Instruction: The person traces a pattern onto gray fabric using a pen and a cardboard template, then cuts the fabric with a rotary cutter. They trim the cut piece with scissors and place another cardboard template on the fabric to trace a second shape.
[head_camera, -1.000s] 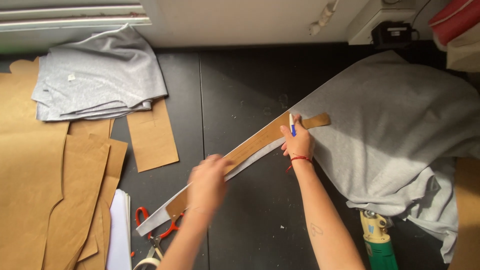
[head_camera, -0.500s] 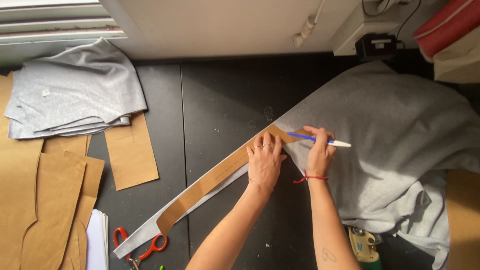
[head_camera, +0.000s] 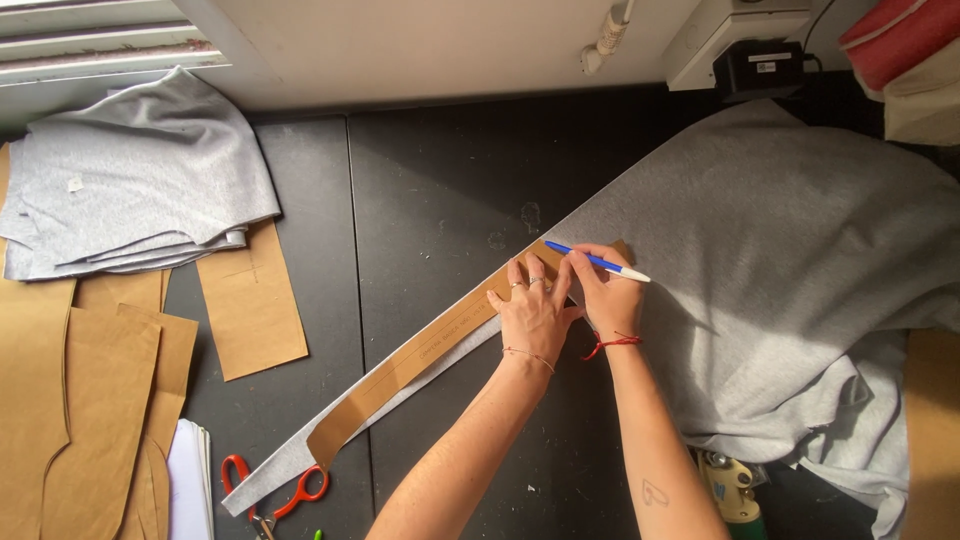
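Left hand lies flat on the upper end of a long brown paper pattern strip, fingers spread and pressed down. Right hand sits just beside it, thumb and fingers pinching a blue pen, tip at the strip's upper edge.

The strip runs diagonally from lower left up to the hands, lying along the straight edge of a large grey knit fabric which narrows to a thin tail under it.

Handling, as a judgement: the strip looks like light, thin card — stiff enough to keep an edge, easy to skid on the knit unless weighted by a flat palm near the pen. The fabric looks soft and stretchy, likely to creep or ripple if dragged; better smoothed than pulled.

Surface — dark, scuffed worktable with a seam between panels, in strong side light. Red-handled scissors lie at the tail's lower end. To the left, a folded stack of grey fabric and several more brown pattern pieces, one partly under the stack. White wall behind, a black box (kind unclear) top right.
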